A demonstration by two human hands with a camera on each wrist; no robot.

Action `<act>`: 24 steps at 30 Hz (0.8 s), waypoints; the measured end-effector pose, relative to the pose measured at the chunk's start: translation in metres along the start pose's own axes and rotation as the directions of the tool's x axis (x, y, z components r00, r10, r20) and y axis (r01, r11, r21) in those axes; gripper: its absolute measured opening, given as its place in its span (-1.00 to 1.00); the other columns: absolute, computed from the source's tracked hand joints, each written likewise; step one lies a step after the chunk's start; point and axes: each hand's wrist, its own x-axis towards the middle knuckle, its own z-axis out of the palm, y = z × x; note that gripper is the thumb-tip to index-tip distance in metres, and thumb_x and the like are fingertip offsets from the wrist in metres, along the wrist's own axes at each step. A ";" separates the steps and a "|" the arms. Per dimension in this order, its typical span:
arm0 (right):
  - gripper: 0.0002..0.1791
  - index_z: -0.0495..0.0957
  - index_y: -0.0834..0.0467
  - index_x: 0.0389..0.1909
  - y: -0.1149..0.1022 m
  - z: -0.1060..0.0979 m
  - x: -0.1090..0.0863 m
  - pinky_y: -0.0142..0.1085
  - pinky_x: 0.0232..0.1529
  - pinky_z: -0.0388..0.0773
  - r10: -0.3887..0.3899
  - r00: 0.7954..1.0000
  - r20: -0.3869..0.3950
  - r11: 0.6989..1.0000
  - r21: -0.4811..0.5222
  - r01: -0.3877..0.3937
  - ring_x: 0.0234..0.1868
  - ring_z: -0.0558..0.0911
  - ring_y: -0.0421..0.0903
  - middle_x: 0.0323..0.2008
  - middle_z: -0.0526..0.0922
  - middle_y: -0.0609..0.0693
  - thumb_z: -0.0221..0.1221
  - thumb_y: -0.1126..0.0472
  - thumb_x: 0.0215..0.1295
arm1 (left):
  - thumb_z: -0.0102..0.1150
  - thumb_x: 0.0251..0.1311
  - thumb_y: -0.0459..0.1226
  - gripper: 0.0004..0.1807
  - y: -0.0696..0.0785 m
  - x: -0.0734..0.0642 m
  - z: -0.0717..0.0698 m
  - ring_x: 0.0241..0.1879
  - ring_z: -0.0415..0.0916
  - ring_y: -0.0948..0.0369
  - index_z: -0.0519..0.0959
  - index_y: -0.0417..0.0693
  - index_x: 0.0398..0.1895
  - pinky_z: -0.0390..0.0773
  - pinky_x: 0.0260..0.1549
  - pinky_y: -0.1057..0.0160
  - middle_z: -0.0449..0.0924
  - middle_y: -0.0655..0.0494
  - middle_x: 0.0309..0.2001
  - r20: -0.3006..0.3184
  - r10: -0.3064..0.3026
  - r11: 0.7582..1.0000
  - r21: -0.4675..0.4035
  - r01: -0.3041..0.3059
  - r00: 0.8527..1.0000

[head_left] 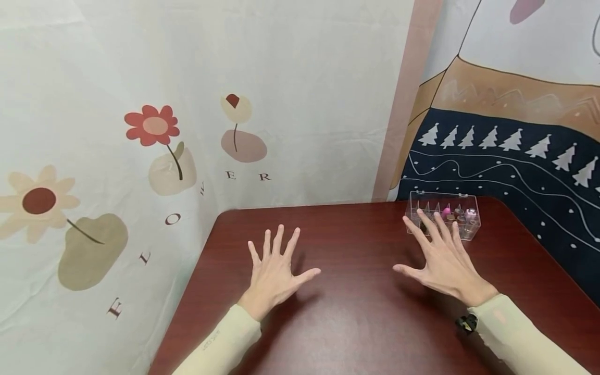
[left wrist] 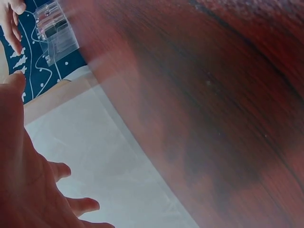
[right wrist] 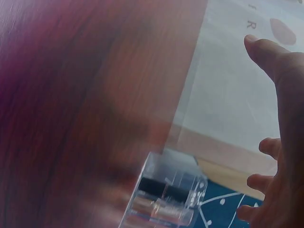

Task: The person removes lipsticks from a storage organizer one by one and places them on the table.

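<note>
My left hand [head_left: 274, 276] hovers over the left part of the dark red table [head_left: 356, 323], palm down, fingers spread, holding nothing. On the other side, my right hand [head_left: 445, 263] is spread the same way above the table, also holding nothing. Its fingertips overlap a clear plastic compartment box [head_left: 474, 229] in the head view. Small items sit in the box's right part, among them a pink one [head_left: 447, 211]. From the right wrist, the box [right wrist: 164, 202] shows dark and pale cylindrical pieces inside, below and left of the fingers.
A pale cloth with printed flowers [head_left: 154, 125] hangs behind and to the left of the table. At the right hangs a dark blue cloth with white trees [head_left: 489, 138]. A small black and yellow object [head_left: 467, 323] shows at my right sleeve cuff.
</note>
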 end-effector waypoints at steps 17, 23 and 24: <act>0.37 0.08 -0.01 0.92 0.072 -0.014 0.019 0.73 0.74 -0.24 0.092 0.995 0.040 0.996 -0.001 -0.092 0.77 0.10 0.66 0.83 0.11 0.45 0.55 -0.42 0.26 | 0.04 0.34 0.72 0.27 0.008 0.003 0.003 0.96 -0.16 -0.25 -0.09 0.52 0.98 -0.22 0.79 -0.66 -0.07 -0.01 0.97 -0.033 0.033 0.999 0.005 -0.033 0.999; 0.38 0.03 0.04 0.93 0.093 -0.014 0.028 0.76 0.71 -0.27 0.116 0.992 0.050 0.993 0.005 -0.116 0.79 0.01 0.69 0.84 0.04 0.50 0.55 -0.38 0.29 | 0.07 0.38 0.69 0.23 0.015 0.008 0.003 0.94 -0.07 -0.24 -0.01 0.48 0.97 -0.14 0.79 -0.65 0.02 -0.02 0.95 -0.061 0.061 0.998 0.012 -0.060 0.996; 0.39 0.02 0.05 0.93 0.096 -0.015 0.031 0.77 0.71 -0.27 0.120 0.991 0.053 0.993 0.007 -0.121 0.80 0.00 0.69 0.84 0.03 0.51 0.55 -0.37 0.29 | 0.07 0.38 0.68 0.22 0.017 0.009 0.003 0.94 -0.06 -0.24 0.00 0.48 0.97 -0.13 0.79 -0.64 0.04 -0.02 0.94 -0.065 0.067 0.998 0.017 -0.066 0.996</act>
